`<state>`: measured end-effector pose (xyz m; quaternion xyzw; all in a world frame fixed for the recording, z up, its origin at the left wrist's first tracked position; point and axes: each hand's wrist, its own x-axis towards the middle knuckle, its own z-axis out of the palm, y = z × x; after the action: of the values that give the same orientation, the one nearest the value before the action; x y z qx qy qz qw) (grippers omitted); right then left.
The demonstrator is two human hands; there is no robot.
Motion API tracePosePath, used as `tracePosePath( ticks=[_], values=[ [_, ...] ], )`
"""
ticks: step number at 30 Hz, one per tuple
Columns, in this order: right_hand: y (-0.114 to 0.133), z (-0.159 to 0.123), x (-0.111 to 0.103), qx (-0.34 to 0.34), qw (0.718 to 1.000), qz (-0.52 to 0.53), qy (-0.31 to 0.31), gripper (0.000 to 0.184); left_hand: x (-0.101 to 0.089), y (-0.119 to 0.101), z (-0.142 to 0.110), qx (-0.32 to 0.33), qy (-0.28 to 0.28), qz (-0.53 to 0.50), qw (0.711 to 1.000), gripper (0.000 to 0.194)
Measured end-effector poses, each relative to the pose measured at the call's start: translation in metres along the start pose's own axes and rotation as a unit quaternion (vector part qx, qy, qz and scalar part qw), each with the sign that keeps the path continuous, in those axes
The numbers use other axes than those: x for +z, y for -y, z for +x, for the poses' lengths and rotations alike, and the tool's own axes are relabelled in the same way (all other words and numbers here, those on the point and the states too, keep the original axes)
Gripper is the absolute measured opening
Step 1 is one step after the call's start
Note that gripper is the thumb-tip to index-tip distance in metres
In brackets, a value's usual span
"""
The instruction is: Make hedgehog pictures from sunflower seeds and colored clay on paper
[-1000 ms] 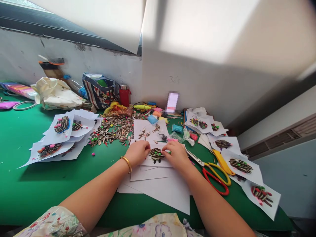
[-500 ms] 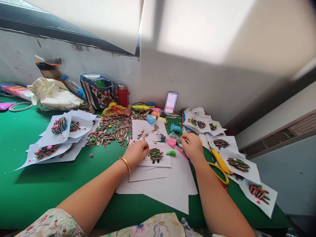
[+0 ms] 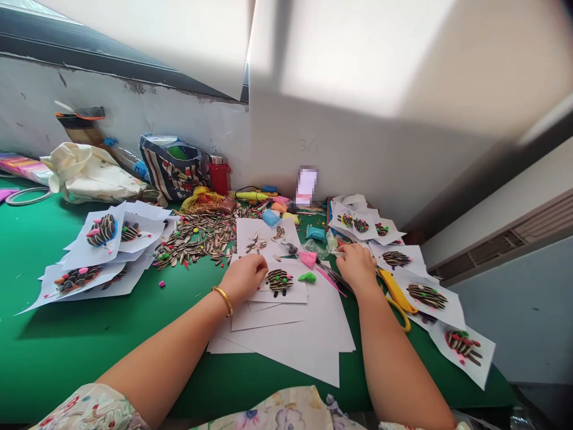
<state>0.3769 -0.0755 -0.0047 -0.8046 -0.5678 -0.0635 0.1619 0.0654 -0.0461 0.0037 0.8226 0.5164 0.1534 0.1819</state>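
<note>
My left hand [image 3: 245, 277] rests at the left edge of a sheet bearing a hedgehog [image 3: 279, 279] made of striped sunflower seeds with green and pink clay dots. Its thumb and fingers are pinched together; whatever is between them is hidden. My right hand [image 3: 357, 266] is over the clutter to the right, by a clear plastic wrapper [image 3: 316, 246], with fingers bent downward and their tips partly hidden. Between the hands lie a pink clay lump [image 3: 307, 258] and a green clay piece [image 3: 307, 278]. A pink strip [image 3: 331, 282] lies left of my right wrist.
Loose sunflower seeds [image 3: 199, 242] are heaped behind my left hand. Seed pictures lie in a left stack [image 3: 105, 254] and along the right edge [image 3: 436, 298]. Yellow-handled scissors [image 3: 396, 292] lie beside my right forearm. A red bottle [image 3: 219, 176] and striped bag [image 3: 172, 170] stand by the wall.
My right hand has shifted slightly right and down among the packets, its fingers now bent lower. My left hand keeps its pinch beside the hedgehog. The whole view has moved slightly.
</note>
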Motion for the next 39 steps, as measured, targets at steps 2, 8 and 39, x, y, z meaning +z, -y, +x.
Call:
tracePosePath(
  ticks=[2, 8, 39],
  values=[
    [0.001, 0.0, 0.0, 0.006, 1.0, 0.007, -0.001, 0.027, 0.0, 0.0, 0.0, -0.001, 0.0, -0.002, 1.0, 0.017],
    [0.009, 0.008, -0.004, 0.016, 0.999, 0.016, -0.035, 0.027, 0.0, -0.001, 0.0, 0.0, -0.009, -0.008, 1.0, 0.016],
    [0.1, -0.063, -0.009, -0.252, 0.928, 0.265, -0.078, 0.015, 0.002, -0.025, -0.017, 0.174, -0.138, -0.322, 0.92, 0.017]
  ],
)
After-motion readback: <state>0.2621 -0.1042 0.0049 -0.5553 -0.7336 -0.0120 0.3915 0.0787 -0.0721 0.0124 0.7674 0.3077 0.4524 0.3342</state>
